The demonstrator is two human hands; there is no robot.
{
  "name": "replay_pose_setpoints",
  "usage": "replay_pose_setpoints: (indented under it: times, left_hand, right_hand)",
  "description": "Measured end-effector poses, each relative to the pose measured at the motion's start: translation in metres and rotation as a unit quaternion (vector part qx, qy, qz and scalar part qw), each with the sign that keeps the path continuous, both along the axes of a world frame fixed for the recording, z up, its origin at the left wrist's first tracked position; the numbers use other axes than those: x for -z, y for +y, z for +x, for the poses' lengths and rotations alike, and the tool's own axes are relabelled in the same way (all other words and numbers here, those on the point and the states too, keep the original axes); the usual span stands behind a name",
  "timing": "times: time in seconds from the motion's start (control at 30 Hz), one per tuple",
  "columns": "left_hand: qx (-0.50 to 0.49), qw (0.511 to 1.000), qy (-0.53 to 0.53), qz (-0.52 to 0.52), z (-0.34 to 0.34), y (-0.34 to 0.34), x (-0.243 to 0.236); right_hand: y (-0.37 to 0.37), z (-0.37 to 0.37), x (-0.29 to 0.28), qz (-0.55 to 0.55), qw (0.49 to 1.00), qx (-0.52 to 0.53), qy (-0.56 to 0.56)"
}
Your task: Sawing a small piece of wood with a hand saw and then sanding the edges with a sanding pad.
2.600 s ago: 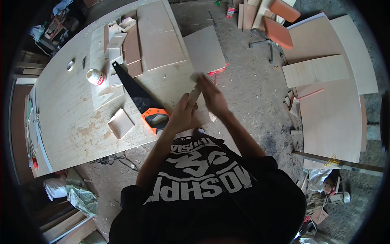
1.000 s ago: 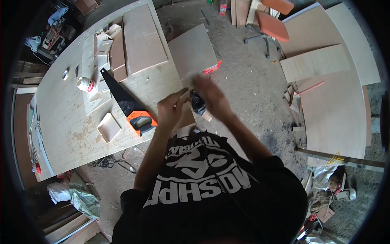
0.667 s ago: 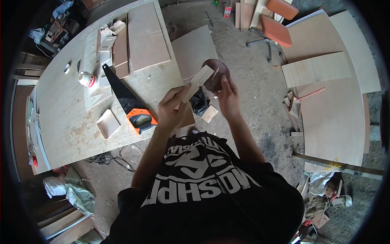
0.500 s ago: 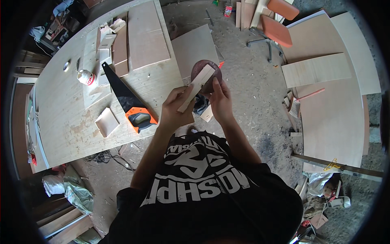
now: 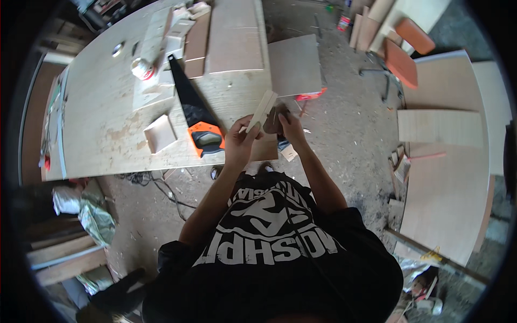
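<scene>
My left hand (image 5: 239, 142) is closed around the lower end of a narrow pale wood strip (image 5: 263, 109), which points up and away at a slant. In my right hand (image 5: 291, 129), fingers closed, is a dark reddish-brown sanding disc (image 5: 273, 121), now tilted and partly hidden behind the strip and fingers. Whether strip and disc touch, I cannot tell. Left of my hands, a handsaw (image 5: 207, 138) with a black blade and orange handle lies on the wooden worktable (image 5: 102, 113). A small open-sided wooden box piece (image 5: 160, 134) rests beside it.
A white bottle with a red label (image 5: 142, 69), a roll of tape (image 5: 118, 49) and flat boards (image 5: 236, 35) lie on the table. An orange swivel chair (image 5: 401, 64) and large panels (image 5: 449, 185) stand to the right. Cables (image 5: 169, 188) and scraps litter the floor.
The strip has come off the disc's face and stands steeper. The disc has turned from facing me to a tilt. The whole view has swung, so the table appears further right and higher.
</scene>
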State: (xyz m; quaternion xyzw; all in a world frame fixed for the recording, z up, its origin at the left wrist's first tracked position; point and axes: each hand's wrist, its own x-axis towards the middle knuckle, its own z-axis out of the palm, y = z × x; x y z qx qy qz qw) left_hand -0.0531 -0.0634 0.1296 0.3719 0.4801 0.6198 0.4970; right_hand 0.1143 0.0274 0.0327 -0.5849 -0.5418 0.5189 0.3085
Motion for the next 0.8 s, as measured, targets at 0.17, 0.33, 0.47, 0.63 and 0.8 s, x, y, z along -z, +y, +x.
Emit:
replay_pose_setpoints:
  times: [0.17, 0.33, 0.47, 0.63, 0.8]
  left_hand:
    - [-0.1, 0.99, -0.065, -0.073, -0.053, -0.041, 0.031]
    - [-0.179, 0.974, -0.089, -0.11, -0.082, -0.066, 0.035]
    - [-0.26, 0.953, -0.124, -0.094, -0.117, -0.098, 0.045]
    - [-0.262, 0.954, -0.109, -0.096, -0.143, -0.099, 0.036]
    - [-0.177, 0.975, -0.002, -0.137, -0.186, -0.101, 0.037]
  right_hand:
    - [0.025, -0.058, 0.023, -0.089, 0.983, -0.027, 0.156]
    - [0.044, -0.082, 0.086, 0.057, 0.995, -0.014, 0.076]
    - [-0.039, -0.147, 0.002, 0.285, 0.924, -0.163, -0.194]
    - [-0.089, -0.211, 0.005, 0.318, 0.843, -0.344, -0.265]
    - [-0.1, -0.257, 0.015, 0.319, 0.829, -0.24, -0.392]
